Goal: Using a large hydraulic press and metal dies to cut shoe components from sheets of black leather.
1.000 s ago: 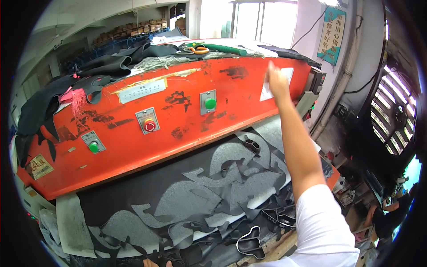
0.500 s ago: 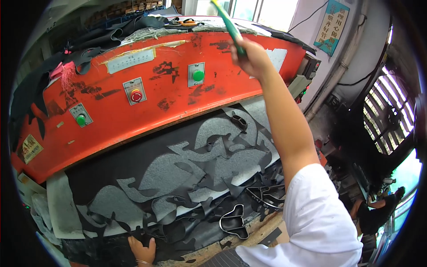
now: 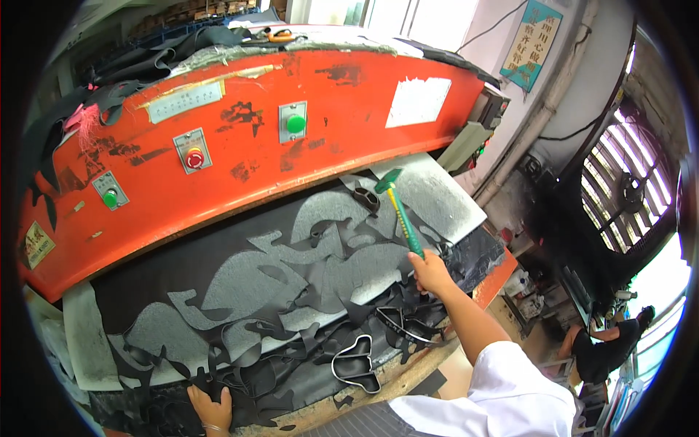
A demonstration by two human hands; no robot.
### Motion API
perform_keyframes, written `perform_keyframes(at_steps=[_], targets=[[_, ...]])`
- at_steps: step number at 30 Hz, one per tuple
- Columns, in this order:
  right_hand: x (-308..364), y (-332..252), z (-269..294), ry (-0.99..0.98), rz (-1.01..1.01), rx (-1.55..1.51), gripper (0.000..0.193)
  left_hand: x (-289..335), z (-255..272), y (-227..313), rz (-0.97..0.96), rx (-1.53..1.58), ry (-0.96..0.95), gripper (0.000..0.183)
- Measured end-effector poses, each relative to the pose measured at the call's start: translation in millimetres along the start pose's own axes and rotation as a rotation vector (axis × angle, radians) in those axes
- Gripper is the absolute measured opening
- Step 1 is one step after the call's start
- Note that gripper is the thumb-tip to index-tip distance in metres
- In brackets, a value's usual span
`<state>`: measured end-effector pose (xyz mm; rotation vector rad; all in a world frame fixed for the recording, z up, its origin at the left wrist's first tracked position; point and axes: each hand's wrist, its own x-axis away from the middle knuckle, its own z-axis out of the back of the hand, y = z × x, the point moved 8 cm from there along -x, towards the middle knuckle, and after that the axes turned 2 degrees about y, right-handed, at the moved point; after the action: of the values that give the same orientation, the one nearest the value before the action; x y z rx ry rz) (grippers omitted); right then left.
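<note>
So, from the head view, your right hand [image 3: 431,275] has its grip closed around the end of the hammer [image 3: 403,217], green and yellow, its head pointing away from you. That hammer head sits just beside the small die [image 3: 373,203], over the upper right of the work; whether it touches anything, you can't tell from this angle. Down at the lower left, your left hand [image 3: 210,408] rests by the black scraps [image 3: 291,357], thumb apart from the fingers; whether its grip has hold of an edge doesn't show.

And how far along? Partway, by the look of it: curved shapes run across much of the black sheet [image 3: 145,291], grey areas [image 3: 251,280] showing between dark strips. What seems left is the plain black stretch along the red press [image 3: 240,167], toward the upper left, with no cuts visible. Near you, an outline die [image 3: 371,384] and a long-edged die [image 3: 411,335] lie among offcuts by the wooden edge, neither one in hand.
</note>
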<state>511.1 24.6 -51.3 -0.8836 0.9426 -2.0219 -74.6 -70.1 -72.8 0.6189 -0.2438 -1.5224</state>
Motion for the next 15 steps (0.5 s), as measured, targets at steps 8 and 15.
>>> perform_keyframes(at_steps=[8, 15], targets=[[10.2, -11.7, 16.0, 0.239, 0.217, -0.004, 0.035, 2.6, 3.7, 0.7, 0.029, -0.001, 0.053, 0.056], [4.7, 35.0, -11.3, -0.144, -0.304, -0.853, 0.032, -0.1, 6.3, 3.8, 0.009, 0.003, 0.066, 0.059]])
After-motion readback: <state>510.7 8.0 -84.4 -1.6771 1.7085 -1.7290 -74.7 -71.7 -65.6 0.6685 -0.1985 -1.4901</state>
